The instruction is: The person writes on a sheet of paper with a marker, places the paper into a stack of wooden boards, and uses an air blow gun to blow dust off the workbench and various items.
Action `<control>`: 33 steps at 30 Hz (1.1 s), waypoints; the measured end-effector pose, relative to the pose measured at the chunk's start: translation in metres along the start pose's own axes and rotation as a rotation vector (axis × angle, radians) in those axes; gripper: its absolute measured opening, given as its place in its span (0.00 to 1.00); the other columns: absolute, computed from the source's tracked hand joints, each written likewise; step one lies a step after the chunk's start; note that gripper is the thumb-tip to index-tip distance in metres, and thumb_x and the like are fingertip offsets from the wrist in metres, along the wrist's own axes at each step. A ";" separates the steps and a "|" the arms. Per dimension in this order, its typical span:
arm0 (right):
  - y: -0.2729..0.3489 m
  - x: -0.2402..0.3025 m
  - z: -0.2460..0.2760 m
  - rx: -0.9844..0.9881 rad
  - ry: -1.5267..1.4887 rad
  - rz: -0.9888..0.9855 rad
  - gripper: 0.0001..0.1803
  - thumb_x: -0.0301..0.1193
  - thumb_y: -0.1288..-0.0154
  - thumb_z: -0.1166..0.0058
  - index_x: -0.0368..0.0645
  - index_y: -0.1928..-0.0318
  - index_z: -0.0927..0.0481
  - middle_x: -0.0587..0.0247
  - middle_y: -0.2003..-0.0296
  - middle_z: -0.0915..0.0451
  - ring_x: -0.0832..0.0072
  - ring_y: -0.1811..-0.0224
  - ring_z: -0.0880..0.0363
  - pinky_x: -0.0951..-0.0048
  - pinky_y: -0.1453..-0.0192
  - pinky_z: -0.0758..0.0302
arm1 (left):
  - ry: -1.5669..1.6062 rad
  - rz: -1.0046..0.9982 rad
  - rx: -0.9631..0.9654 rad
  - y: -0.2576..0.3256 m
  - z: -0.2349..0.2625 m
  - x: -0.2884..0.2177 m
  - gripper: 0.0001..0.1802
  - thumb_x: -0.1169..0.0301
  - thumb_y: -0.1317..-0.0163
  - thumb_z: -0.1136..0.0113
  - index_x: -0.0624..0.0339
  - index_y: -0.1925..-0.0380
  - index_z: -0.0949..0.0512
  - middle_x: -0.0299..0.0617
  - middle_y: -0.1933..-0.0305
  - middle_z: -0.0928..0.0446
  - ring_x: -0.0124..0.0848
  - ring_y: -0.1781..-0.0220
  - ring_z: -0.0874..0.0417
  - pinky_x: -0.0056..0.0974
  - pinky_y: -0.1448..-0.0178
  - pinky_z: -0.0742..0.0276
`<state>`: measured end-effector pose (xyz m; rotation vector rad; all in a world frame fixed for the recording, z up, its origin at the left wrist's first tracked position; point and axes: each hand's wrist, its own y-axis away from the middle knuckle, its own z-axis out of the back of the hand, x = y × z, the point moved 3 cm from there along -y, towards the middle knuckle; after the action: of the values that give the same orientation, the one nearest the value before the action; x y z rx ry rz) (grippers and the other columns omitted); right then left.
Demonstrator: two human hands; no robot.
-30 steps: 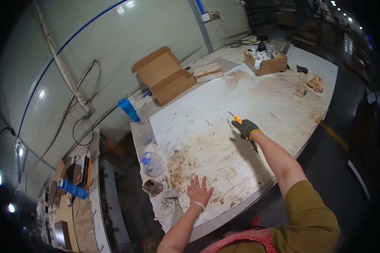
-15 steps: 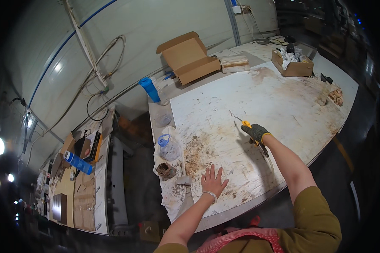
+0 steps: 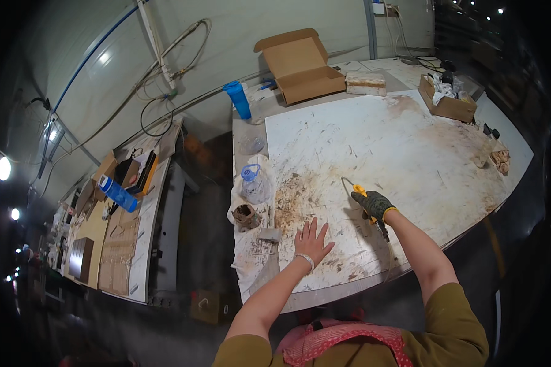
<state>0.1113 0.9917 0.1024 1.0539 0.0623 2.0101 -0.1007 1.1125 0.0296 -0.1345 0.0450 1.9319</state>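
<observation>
Stained white tabletop (image 3: 343, 140) along pale wall (image 3: 226, 43); left hand (image 3: 312, 246) spread flat; gloved right hand (image 3: 376, 206) clamped on yellow tool (image 3: 359, 190).

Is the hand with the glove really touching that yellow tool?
Touching. The head view shows the gloved right hand wrapped around the yellow tool, with yellow parts poking out on both sides of the grip.
</observation>
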 end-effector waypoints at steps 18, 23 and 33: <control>0.114 0.011 -0.068 -0.045 -0.304 -0.260 0.33 0.59 0.41 0.55 0.36 0.68 0.26 0.57 0.82 0.24 0.70 0.82 0.25 0.69 0.76 0.26 | 1.131 0.498 -0.383 0.065 0.061 0.291 0.24 0.56 0.34 0.55 0.51 0.41 0.36 0.36 0.45 0.30 0.24 0.51 0.28 0.33 0.54 0.31; 0.136 0.044 -0.105 -0.068 -0.337 -0.264 0.32 0.58 0.41 0.55 0.36 0.69 0.26 0.57 0.81 0.23 0.73 0.82 0.25 0.70 0.76 0.27 | 1.017 0.347 -0.249 -0.002 0.032 0.334 0.25 0.61 0.35 0.52 0.51 0.38 0.39 0.47 0.37 0.35 0.35 0.39 0.31 0.38 0.48 0.28; 0.084 0.081 -0.110 -0.040 -0.399 -0.349 0.32 0.60 0.42 0.57 0.39 0.70 0.25 0.58 0.80 0.22 0.74 0.79 0.24 0.72 0.73 0.29 | 0.705 0.108 -0.245 -0.120 0.068 0.336 0.30 0.66 0.42 0.45 0.53 0.39 0.39 0.53 0.38 0.38 0.49 0.38 0.36 0.44 0.38 0.36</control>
<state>-0.0439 1.0288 0.1178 1.3011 -0.0058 1.4604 -0.1116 1.4741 0.0621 -0.9873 0.2874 1.9031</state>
